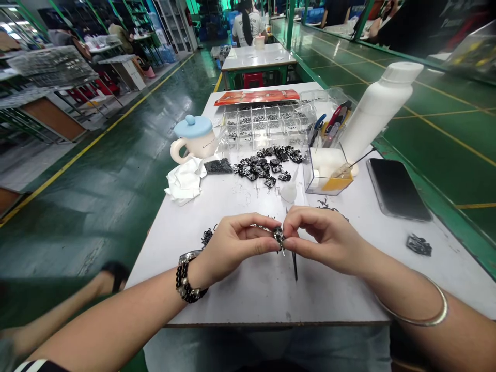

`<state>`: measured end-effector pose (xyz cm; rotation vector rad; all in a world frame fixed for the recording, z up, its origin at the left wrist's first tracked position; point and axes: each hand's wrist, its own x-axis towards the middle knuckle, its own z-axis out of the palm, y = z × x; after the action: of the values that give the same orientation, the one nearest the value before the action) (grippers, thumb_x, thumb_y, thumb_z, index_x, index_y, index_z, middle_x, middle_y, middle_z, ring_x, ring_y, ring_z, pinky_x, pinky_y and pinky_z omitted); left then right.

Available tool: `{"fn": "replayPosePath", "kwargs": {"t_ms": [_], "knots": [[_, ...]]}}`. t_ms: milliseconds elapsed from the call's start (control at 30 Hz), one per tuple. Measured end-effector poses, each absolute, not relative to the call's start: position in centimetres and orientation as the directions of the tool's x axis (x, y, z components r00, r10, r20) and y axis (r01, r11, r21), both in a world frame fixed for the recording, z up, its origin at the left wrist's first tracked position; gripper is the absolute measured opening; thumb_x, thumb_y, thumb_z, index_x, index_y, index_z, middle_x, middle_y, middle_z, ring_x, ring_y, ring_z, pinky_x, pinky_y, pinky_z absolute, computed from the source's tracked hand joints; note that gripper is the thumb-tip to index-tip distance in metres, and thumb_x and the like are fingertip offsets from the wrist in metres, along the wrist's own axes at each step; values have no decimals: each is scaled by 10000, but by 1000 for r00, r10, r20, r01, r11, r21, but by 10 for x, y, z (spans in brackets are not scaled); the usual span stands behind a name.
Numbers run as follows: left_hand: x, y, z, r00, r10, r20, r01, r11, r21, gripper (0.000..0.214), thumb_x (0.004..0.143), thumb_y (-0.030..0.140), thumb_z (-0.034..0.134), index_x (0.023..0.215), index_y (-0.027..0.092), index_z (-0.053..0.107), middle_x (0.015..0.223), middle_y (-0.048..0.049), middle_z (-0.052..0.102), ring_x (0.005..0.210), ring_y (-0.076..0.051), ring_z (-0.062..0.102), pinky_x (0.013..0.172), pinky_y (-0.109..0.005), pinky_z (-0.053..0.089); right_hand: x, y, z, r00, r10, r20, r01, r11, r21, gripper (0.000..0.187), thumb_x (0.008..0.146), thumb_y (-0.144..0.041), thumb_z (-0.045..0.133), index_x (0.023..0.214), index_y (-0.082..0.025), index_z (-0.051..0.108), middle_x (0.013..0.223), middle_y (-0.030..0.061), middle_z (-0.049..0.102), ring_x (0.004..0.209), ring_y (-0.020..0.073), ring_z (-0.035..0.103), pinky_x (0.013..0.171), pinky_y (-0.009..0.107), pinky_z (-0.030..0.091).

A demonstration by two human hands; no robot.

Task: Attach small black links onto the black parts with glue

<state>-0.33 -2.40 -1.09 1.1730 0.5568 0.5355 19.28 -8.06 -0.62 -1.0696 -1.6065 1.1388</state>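
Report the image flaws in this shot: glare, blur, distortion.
Head view: wide-angle distortion bows the table edges and stretches the left forearm; ceiling lights glare on the green floor; the small dark piece looks slightly soft.

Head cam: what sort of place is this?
Probably a factory floor for small-part handwork: a green floor with yellow lines, a compartment tray of small dark parts, and a co-worker at another white table down the row.
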Motion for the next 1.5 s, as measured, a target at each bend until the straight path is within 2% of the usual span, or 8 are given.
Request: {"fn": "replayPosePath", "kwargs": {"t_ms": [167, 433, 633, 800, 1000, 1200, 1500], "knots": [[-3, -24, -10, 748, 651, -131, -92, 298, 950, 238, 720, 146, 753, 949, 178, 697, 827, -30, 729, 795, -138, 686, 754, -214, 559, 194, -79, -8, -308, 950, 54, 73, 81, -994, 166, 813, -336, 653, 779, -180, 608, 712, 9, 568, 658, 109, 502, 592, 233, 422], [-2, -24, -8, 725, 666, -178, -48, 306, 951, 239, 693, 156, 773, 921, 158, 702, 819, -35, 732, 773, -142, 690, 731, -208, 560, 199, -78, -5, -316, 939, 138, 208, 211, -955, 123, 817, -292, 647, 772, -180, 623, 718, 4, 552, 665, 107, 511, 610, 237, 421], [-2, -25, -6, 730, 655, -195, -21, 307, 952, 241, 700, 164, 770, 931, 160, 699, 827, -37, 736, 785, -142, 691, 743, -207, 560, 199, -78, -3, -324, 943, 75, 208, 149, -967, 125, 804, -288, 662, 763, -174, 632, 716, -1, 555, 660, 97, 503, 622, 225, 417], [-1, -26, -4, 725, 667, -172, -18, 268, 963, 245, 693, 163, 775, 927, 163, 703, 814, -32, 736, 794, -143, 691, 747, -205, 564, 198, -78, -3, -307, 952, 3, 151, 52, -987, 142, 791, -307, 674, 756, -174, 641, 698, -2, 567, 662, 96, 501, 603, 209, 411], [0, -25, -8, 701, 688, -189, -60, 320, 945, 246, 694, 152, 777, 924, 193, 698, 812, 1, 750, 775, -107, 697, 737, -151, 553, 193, -76, -8, -300, 947, -116, -120, -158, -980, 132, 707, -226, 752, 748, -171, 640, 605, -44, 538, 534, 55, 438, 502, 175, 351], [2, -25, -8, 672, 720, -174, -93, 315, 945, 231, 693, 144, 778, 906, 180, 697, 818, -4, 756, 779, -111, 702, 742, -145, 553, 190, -74, -9, -272, 956, -112, -179, -165, -970, 130, 747, -279, 721, 750, -171, 648, 636, -43, 556, 540, 40, 443, 513, 167, 353], [0, -26, -12, 645, 749, -153, -100, 281, 955, 229, 710, 158, 769, 920, 213, 696, 780, 24, 747, 751, -86, 691, 731, -117, 533, 187, -74, -8, -209, 970, -123, -172, -160, -972, 143, 752, -298, 711, 737, -166, 658, 594, -38, 545, 540, 45, 454, 494, 167, 341]]}}
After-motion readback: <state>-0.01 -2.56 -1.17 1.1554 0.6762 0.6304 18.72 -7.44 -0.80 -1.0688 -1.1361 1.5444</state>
